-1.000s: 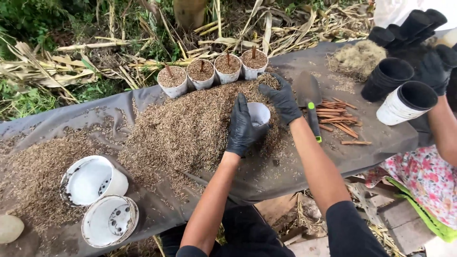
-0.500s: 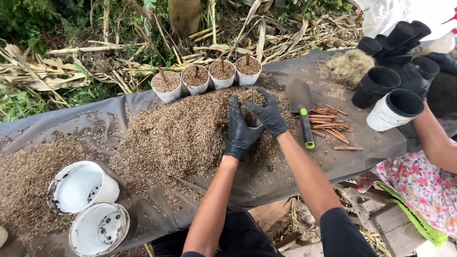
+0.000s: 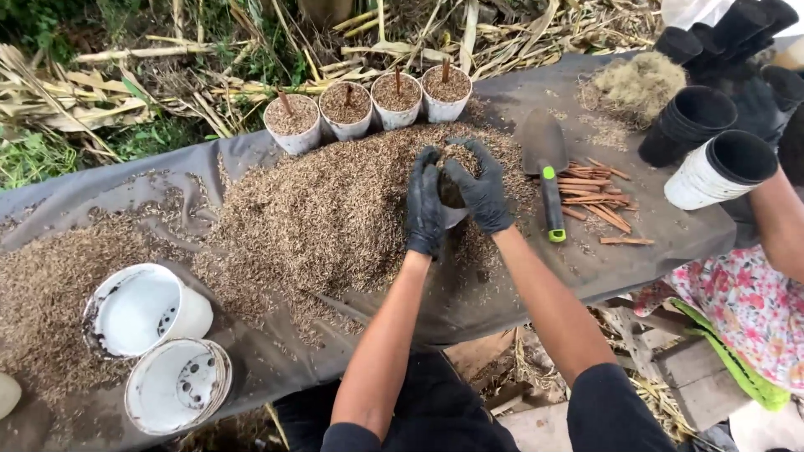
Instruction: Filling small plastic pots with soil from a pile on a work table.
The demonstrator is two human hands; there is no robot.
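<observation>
Both gloved hands have closed in since 1 s ago: left hand [image 3: 425,211] & right hand [image 3: 481,192] cup a small white pot [image 3: 452,216], half-buried in husk pile [image 3: 318,218] on worktop [image 3: 653,234]. Pot prob. light, thin-walled; grip by sides.

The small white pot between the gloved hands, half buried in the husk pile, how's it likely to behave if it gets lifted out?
The white pot looks thin-walled, so it probably flexes under the left hand and right hand. The loose husk pile would likely slide off it and spill. Once filled, it should stand upright like the four filled pots.
</observation>
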